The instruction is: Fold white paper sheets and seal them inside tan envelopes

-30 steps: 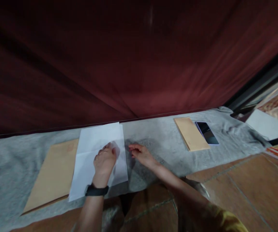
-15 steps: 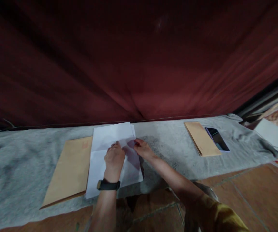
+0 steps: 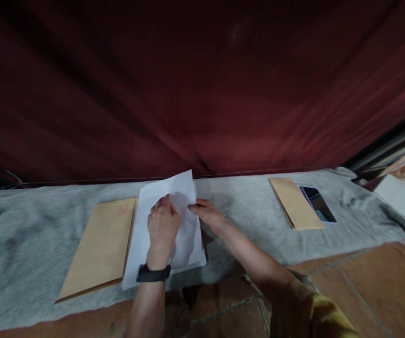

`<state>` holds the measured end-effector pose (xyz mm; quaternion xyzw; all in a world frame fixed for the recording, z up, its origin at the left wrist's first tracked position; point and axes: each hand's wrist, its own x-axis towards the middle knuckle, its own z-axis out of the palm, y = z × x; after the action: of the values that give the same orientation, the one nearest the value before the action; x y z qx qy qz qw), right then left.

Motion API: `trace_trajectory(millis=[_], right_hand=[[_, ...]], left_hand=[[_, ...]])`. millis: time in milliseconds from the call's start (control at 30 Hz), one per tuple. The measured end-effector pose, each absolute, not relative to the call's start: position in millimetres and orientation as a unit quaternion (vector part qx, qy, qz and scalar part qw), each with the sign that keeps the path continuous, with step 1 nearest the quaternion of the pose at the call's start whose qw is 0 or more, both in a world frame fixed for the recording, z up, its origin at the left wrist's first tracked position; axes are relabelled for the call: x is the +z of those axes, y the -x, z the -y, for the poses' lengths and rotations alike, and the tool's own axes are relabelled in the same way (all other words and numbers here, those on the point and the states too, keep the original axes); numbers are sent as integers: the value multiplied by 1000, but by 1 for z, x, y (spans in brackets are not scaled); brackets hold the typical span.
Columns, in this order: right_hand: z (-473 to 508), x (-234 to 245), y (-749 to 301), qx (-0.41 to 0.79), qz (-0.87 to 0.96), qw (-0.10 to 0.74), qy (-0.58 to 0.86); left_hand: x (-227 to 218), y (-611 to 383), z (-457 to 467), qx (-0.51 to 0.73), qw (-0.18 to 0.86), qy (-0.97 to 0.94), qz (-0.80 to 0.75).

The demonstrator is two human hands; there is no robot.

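A stack of white paper sheets (image 3: 184, 234) lies in front of me, its top sheet raised at the upper right corner. My left hand (image 3: 163, 220), with a dark watch (image 3: 153, 273) on the wrist, is over the middle of the top sheet. Its fingers are bent and close together at the paper, their tips partly hidden. At the right edge, my right hand (image 3: 206, 213) pinches the sheet between thumb and fingers. Left of the paper, close beside it, lies a large brown envelope (image 3: 100, 249), apparently on top of others.
Grey cloth (image 3: 245, 202) covers the low surface. Smaller brown envelopes (image 3: 296, 204) lie to the right, with a phone (image 3: 318, 204) beside them. A dark red curtain (image 3: 202, 94) hangs behind. Brown floor tiles (image 3: 368, 286) run along the near edge.
The top sheet's upper right corner has risen. A crease seen across the earlier top sheet no longer shows. My left hand has shifted slightly left and up, my right hand slightly left.
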<state>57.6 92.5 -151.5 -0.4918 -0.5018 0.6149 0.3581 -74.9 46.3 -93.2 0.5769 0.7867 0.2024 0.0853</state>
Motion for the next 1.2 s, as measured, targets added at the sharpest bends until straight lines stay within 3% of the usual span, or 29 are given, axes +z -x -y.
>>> trace_trajectory(millis=[167,267,467,600,733,967,1200], right_hand=[[-73,-124,-128,655,453,379,471],[-67,-116,-175,633,402,400,527],[-62,-110,-234,652,365,415,519],[-63,-107,-250,677,331,414,510],[-67,-108,-257,710,289,435,472],[-72,-84,-277,641,404,500,419],[-77,-71,-295,434,536,595,413]], left_hand=[[-96,66,-55,405,106,-584,-696],[-102,58,-60,462,199,-521,-690],[-105,41,-61,430,457,-367,-687],[-102,26,-62,368,557,-294,-684],[-107,12,-64,412,632,-268,-600],[-90,-13,-62,607,579,-294,-458],[-90,-20,-62,673,402,-434,-444]])
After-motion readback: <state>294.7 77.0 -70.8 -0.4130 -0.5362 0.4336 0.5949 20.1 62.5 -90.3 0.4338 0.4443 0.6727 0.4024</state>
